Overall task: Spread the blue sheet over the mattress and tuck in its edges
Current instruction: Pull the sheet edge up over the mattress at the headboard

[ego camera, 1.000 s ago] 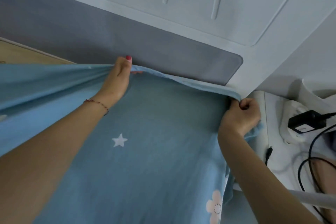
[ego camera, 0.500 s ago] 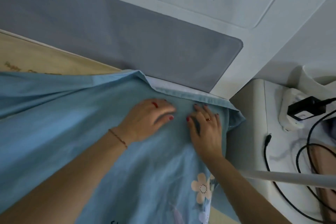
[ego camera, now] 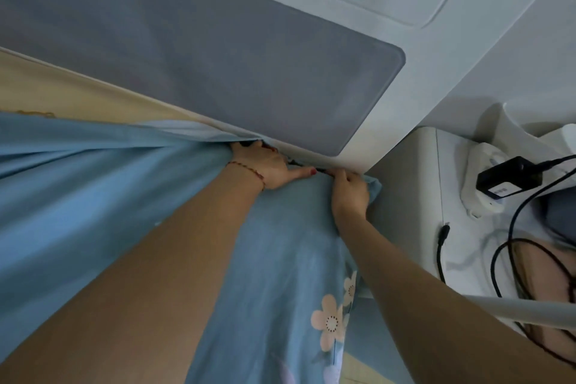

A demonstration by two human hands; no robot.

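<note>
We see both hands (ego camera: 311, 174) push blue sheet (ego camera: 93, 181) edge behind mattress (ego camera: 62, 93) at headboard (ego camera: 218, 56); left fingers hidden, right curled on fabric; left stretch untucked.

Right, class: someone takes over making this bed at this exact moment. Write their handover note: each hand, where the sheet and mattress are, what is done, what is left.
Left hand: fingers pushed down into the gap at the grey headboard, pressing the blue sheet in; thumb lies flat on top.
Right hand: grips the sheet's corner at the bed's right edge, beside the bedside table.
Done: sheet covers the head corner; its edge is going in there.
Left: the cream mattress is bare further left; the sheet there is bunched and untucked. Other edges are out of view.
</note>
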